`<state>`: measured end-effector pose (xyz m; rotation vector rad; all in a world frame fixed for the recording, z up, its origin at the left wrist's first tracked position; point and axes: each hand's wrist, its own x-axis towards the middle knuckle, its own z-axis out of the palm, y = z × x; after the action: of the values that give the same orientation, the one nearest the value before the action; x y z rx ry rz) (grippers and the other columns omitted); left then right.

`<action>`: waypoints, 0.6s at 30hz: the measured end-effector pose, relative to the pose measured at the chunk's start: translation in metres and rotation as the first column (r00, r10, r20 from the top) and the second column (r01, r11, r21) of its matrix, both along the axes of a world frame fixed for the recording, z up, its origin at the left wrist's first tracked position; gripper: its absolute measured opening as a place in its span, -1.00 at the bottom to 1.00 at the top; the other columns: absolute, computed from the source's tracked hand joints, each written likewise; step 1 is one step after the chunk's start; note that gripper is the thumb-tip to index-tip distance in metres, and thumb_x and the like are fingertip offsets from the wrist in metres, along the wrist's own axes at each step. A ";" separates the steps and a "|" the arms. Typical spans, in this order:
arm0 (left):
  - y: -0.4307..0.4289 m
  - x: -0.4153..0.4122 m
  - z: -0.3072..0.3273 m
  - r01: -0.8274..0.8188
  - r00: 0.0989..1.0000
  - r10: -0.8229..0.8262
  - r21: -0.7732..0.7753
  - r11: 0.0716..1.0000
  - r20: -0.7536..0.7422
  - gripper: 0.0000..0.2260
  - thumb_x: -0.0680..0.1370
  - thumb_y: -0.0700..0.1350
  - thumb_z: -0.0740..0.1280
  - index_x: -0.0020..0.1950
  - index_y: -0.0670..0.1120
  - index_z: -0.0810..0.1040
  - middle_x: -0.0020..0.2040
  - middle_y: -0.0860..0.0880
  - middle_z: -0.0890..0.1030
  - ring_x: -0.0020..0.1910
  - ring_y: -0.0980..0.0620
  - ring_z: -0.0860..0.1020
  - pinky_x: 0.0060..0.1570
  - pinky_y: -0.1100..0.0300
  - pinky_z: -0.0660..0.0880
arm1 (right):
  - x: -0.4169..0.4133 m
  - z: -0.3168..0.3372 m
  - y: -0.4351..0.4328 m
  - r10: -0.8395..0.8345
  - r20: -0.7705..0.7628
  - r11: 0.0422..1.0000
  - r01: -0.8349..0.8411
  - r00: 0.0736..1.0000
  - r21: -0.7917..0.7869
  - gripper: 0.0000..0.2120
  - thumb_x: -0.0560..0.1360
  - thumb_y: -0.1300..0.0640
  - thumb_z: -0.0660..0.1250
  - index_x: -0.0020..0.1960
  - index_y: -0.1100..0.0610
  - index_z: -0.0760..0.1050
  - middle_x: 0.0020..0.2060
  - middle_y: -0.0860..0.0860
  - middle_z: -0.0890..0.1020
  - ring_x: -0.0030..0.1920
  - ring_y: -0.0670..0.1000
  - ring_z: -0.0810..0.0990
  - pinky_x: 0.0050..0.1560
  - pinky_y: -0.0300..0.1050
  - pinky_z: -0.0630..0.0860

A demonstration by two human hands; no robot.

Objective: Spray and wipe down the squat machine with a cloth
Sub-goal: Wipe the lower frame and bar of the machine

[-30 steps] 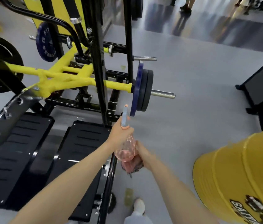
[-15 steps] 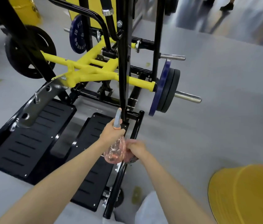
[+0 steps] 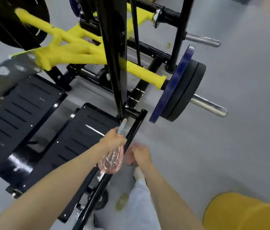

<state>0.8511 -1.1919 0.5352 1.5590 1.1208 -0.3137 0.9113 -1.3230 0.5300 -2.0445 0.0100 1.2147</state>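
Spray step. Left hand [image 3: 113, 138] grips spray bottle [image 3: 111, 161], nozzle toward upright base of squat machine [image 3: 114, 72]. Right hand [image 3: 141, 155], just right, clutches blurred cloth [image 3: 129, 158]. Next: squeeze trigger, then wipe frame.

No legible text in view
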 end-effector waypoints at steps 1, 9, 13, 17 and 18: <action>0.002 0.017 -0.017 -0.015 1.000 0.015 0.000 1.000 -0.020 -0.81 0.17 -0.09 0.26 -0.24 0.01 0.42 -0.38 0.05 0.42 -0.38 0.02 0.41 -0.27 0.08 0.37 | 0.018 -0.015 0.004 -0.011 -0.023 1.000 0.011 1.000 0.009 -0.87 0.51 0.28 0.24 -0.16 0.18 0.54 -0.24 0.13 0.63 -0.34 -0.04 0.51 -0.41 -0.38 0.39; 0.009 0.120 -0.126 -0.145 0.983 0.141 -0.019 0.989 -0.120 -0.91 0.30 -0.24 0.29 -0.25 -0.06 0.48 -0.41 -0.02 0.50 -0.43 0.01 0.50 -0.34 0.08 0.53 | 0.081 -0.143 0.013 0.013 -0.199 1.000 -0.017 0.980 -0.018 -0.88 0.49 0.26 0.31 -0.21 0.13 0.48 -0.25 0.04 0.58 -0.19 0.05 0.59 -0.23 -0.23 0.51; 0.023 0.151 -0.177 -0.190 0.973 0.185 -0.031 0.981 -0.136 -0.79 0.41 -0.34 0.25 -0.14 -0.03 0.44 -0.37 -0.05 0.49 -0.42 0.02 0.49 -0.33 0.17 0.48 | 0.094 -0.188 0.014 0.018 -0.234 1.000 -0.017 0.972 0.005 -0.74 0.48 0.40 0.21 -0.26 0.14 0.53 -0.37 -0.01 0.56 -0.27 0.02 0.54 -0.26 -0.24 0.48; 0.044 0.158 -0.219 -0.211 0.962 0.211 0.014 0.977 -0.176 -0.76 0.23 -0.12 0.30 -0.12 0.02 0.45 -0.26 -0.08 0.59 -0.22 -0.14 0.62 -0.03 -0.05 0.56 | 0.097 -0.218 0.023 0.048 -0.248 0.999 -0.047 0.968 0.012 -0.74 0.42 0.46 0.17 -0.12 0.28 0.61 -0.36 0.05 0.60 -0.36 -0.05 0.56 -0.30 -0.27 0.48; 0.049 0.160 -0.229 -0.242 0.952 0.243 0.028 0.970 -0.187 -0.76 0.23 -0.06 0.32 -0.11 0.03 0.45 -0.24 -0.08 0.61 -0.21 -0.15 0.63 -0.01 -0.09 0.55 | 0.098 -0.223 0.025 0.064 -0.247 0.998 -0.060 0.967 0.022 -0.76 0.42 0.45 0.18 -0.14 0.28 0.60 -0.33 0.08 0.60 -0.37 -0.05 0.55 -0.28 -0.25 0.48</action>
<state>1.0109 -1.1433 0.3060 1.3984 1.4476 -0.2969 1.0097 -1.2976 0.3068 -1.8807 0.0567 1.4984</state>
